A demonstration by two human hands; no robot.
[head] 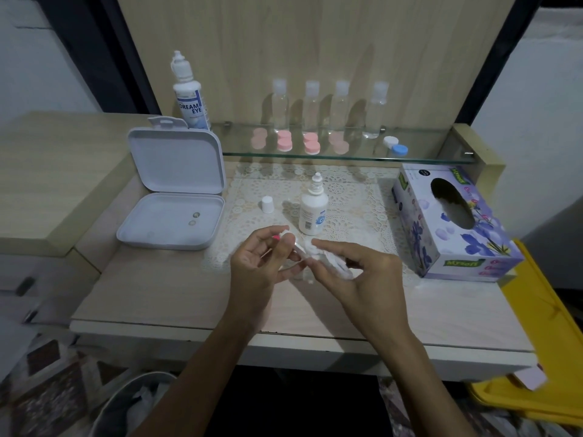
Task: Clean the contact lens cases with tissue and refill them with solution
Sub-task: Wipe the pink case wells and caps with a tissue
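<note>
My left hand [262,260] holds a small contact lens case [288,239] over the table's middle; a pink part shows between the fingers. My right hand [356,266] pinches a crumpled white tissue [331,263] and presses it against the case. Just behind the hands an uncapped small solution bottle [312,209] stands on the lace mat, with its white cap [267,204] to the left. On the glass shelf [426,159] lie two pink cases [285,141] [311,143] and a white-and-blue case [395,145].
An open white box [172,222] with two lenses lies at the left. A large solution bottle [191,96] stands behind it. Several clear bottles [340,108] line the shelf. A purple tissue box [454,222] sits at the right. A bin [135,405] is below the table edge.
</note>
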